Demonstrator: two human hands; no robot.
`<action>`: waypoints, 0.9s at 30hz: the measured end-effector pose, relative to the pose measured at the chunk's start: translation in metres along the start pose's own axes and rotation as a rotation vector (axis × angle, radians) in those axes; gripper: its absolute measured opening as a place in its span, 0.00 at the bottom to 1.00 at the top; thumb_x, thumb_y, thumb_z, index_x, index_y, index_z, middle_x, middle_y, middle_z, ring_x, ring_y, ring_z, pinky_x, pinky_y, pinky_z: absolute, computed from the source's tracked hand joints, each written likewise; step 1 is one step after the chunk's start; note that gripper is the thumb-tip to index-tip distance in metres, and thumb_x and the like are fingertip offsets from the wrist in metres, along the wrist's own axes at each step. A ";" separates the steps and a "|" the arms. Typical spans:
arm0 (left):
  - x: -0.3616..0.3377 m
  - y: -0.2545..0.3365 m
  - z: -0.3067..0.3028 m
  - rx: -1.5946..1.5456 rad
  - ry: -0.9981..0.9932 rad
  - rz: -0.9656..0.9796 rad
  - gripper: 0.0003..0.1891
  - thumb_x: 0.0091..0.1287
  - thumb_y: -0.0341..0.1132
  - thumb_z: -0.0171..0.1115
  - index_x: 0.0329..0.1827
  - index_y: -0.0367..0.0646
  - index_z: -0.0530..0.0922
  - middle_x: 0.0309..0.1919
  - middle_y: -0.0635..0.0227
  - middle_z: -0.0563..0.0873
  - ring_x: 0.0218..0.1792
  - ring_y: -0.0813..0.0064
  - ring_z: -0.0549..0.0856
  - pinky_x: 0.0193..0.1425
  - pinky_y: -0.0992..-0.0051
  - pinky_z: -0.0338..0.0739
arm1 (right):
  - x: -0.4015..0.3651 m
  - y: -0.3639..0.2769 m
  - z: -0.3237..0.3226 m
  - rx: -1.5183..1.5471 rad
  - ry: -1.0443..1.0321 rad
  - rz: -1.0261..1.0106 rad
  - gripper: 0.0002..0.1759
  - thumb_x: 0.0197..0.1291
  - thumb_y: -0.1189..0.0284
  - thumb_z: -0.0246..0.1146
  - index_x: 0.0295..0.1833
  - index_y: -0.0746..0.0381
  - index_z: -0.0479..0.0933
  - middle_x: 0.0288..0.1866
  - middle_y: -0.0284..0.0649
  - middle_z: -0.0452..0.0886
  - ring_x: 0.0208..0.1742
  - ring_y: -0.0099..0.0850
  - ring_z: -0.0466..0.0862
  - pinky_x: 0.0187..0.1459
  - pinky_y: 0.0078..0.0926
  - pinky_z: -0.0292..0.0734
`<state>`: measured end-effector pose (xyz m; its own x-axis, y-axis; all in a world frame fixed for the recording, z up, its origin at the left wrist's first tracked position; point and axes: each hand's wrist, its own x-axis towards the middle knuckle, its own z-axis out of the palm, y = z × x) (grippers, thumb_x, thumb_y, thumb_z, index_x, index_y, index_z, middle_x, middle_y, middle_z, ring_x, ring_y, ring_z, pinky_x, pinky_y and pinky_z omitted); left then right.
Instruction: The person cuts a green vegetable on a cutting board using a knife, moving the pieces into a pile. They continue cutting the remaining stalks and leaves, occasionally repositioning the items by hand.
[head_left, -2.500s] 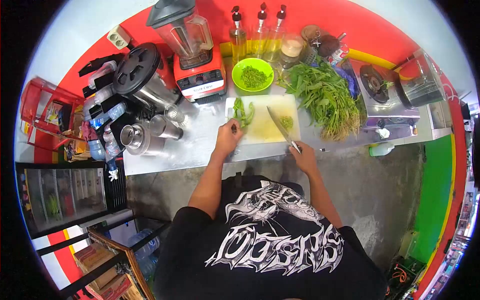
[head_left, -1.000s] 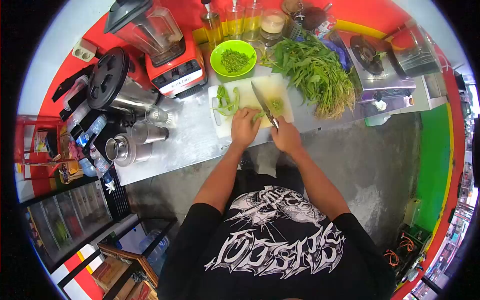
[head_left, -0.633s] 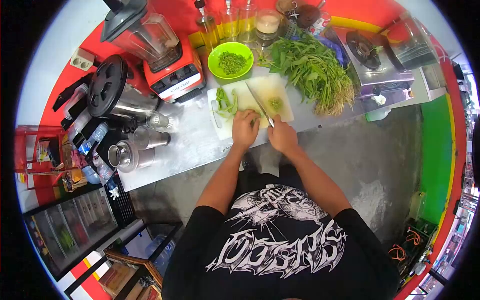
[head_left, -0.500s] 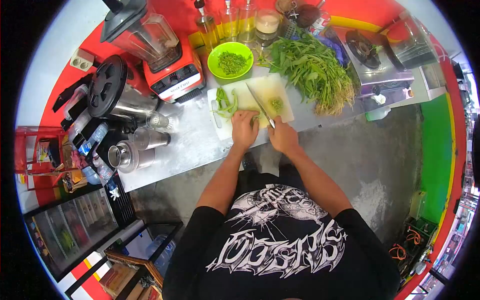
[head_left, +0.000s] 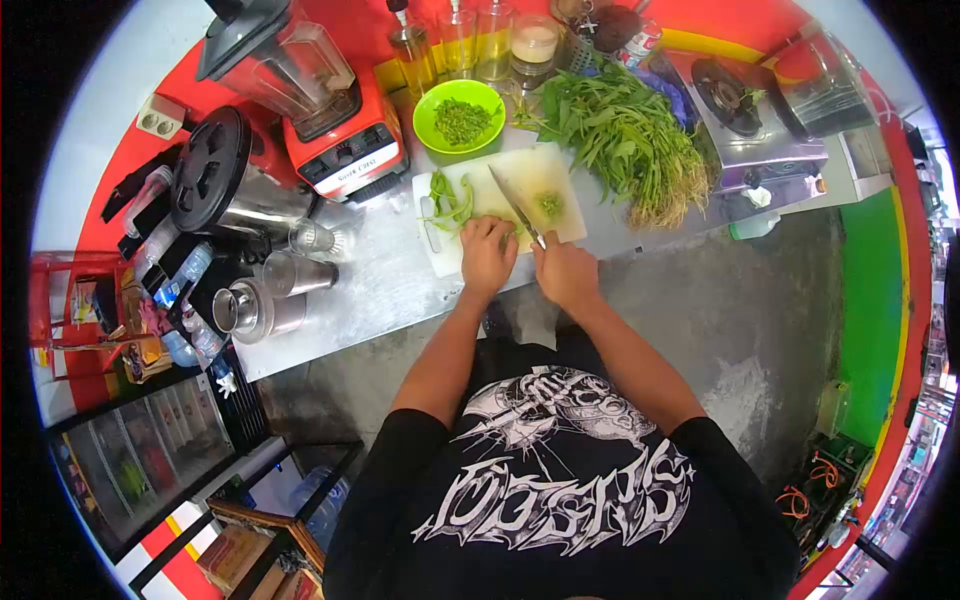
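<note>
On the white cutting board (head_left: 508,165), my left hand (head_left: 488,255) rests with its fingers curled over a green chili, most of it hidden; a bit of green shows by the fingertips. My right hand (head_left: 567,272) is closed round the handle of a knife (head_left: 513,202), whose blade slants up and left across the board, close to my left fingertips. Several long green chilies (head_left: 452,205) lie at the board's left side. Right of the blade sits a small pile of chopped green bits (head_left: 549,205). Behind the board, a lime-green bowl (head_left: 458,152) contains chopped greens (head_left: 462,122).
A large bunch of leafy greens with roots (head_left: 630,140) lies right of the bowl, beside a gas stove (head_left: 765,150). A red blender (head_left: 350,150) stands left. Metal cups (head_left: 265,310) occupy the table's left end. Oil bottles (head_left: 455,40) line the back wall.
The whole view has shifted slightly. My right hand and the knife have moved a little relative to the board; my left hand stays in nearly the same place.
</note>
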<state>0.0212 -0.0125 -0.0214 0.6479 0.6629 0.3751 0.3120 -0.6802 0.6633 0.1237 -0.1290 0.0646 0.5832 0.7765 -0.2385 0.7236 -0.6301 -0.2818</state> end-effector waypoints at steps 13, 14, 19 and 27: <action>0.000 -0.002 0.003 0.004 -0.015 0.014 0.08 0.61 0.31 0.66 0.44 0.47 0.85 0.44 0.64 0.83 0.51 0.57 0.78 0.57 0.59 0.71 | 0.010 0.001 0.033 -0.014 -0.014 -0.052 0.11 0.71 0.69 0.52 0.50 0.65 0.73 0.33 0.56 0.88 0.38 0.52 0.90 0.39 0.53 0.84; -0.001 -0.002 0.003 0.005 -0.009 0.024 0.08 0.61 0.31 0.66 0.43 0.47 0.85 0.44 0.64 0.83 0.51 0.56 0.78 0.56 0.59 0.71 | 0.012 0.000 0.028 -0.025 -0.028 -0.054 0.10 0.68 0.72 0.52 0.48 0.66 0.73 0.34 0.56 0.88 0.38 0.53 0.91 0.40 0.52 0.84; 0.001 -0.002 0.002 0.015 0.003 0.034 0.07 0.61 0.30 0.66 0.42 0.46 0.84 0.41 0.64 0.82 0.50 0.57 0.78 0.55 0.59 0.71 | -0.001 -0.001 0.033 -0.056 -0.077 -0.013 0.12 0.71 0.70 0.50 0.51 0.66 0.72 0.35 0.57 0.88 0.38 0.54 0.90 0.42 0.53 0.84; 0.001 0.003 -0.002 -0.004 -0.019 0.019 0.06 0.62 0.29 0.66 0.41 0.43 0.83 0.41 0.61 0.84 0.49 0.53 0.79 0.57 0.57 0.72 | 0.013 -0.006 0.031 -0.069 -0.114 -0.025 0.11 0.70 0.70 0.49 0.51 0.65 0.69 0.37 0.56 0.89 0.39 0.53 0.91 0.44 0.53 0.84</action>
<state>0.0218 -0.0128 -0.0181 0.6669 0.6440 0.3748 0.2971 -0.6911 0.6588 0.1157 -0.1156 0.0349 0.5214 0.7837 -0.3376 0.7637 -0.6051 -0.2251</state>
